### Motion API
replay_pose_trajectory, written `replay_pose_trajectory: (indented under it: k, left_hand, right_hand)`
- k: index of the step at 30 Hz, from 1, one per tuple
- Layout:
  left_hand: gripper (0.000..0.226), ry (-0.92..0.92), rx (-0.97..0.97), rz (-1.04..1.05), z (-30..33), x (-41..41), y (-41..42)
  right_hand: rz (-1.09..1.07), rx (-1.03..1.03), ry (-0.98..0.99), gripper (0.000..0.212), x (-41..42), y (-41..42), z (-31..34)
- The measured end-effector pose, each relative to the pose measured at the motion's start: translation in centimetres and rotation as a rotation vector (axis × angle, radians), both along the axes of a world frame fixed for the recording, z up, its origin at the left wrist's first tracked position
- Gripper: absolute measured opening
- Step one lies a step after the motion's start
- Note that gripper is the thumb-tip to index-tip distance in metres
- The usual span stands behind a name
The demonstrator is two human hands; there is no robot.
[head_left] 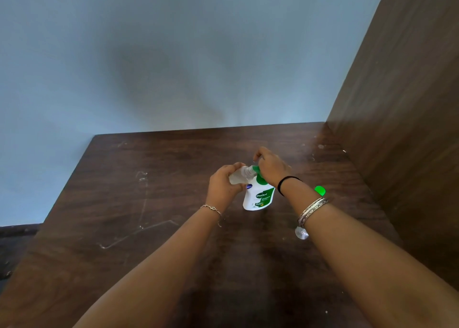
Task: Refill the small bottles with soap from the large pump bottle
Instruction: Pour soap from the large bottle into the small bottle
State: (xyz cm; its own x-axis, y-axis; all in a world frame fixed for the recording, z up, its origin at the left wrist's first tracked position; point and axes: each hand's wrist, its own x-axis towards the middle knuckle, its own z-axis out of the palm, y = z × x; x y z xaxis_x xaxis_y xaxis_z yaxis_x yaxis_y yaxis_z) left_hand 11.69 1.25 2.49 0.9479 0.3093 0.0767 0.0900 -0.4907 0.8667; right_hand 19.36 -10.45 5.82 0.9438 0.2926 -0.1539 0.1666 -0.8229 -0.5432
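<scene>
A white and green pump bottle (258,196) stands upright in the middle of the dark wooden table (154,203). My left hand (224,183) grips a small clear bottle (239,176), tilted with its neck at the green pump nozzle. My right hand (269,165) rests on top of the pump head, fingers curled over it. Another small bottle with a green cap (320,190) shows just behind my right wrist, mostly hidden. A clear cap or bottle end (301,233) lies on the table under my right forearm.
A brown wooden panel (402,104) rises along the table's right side. A pale blue wall (173,54) stands behind the table's far edge. The table's left edge drops to a dark floor (15,248).
</scene>
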Motion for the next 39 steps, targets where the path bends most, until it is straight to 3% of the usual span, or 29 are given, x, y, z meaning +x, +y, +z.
replay_pose_trajectory:
  k: [39]
  left_hand:
    - [0.049,-0.036,0.000,-0.022,0.7,0.3,0.3]
  right_hand:
    - [0.004,-0.014,0.013,0.029,0.3,0.1,0.8]
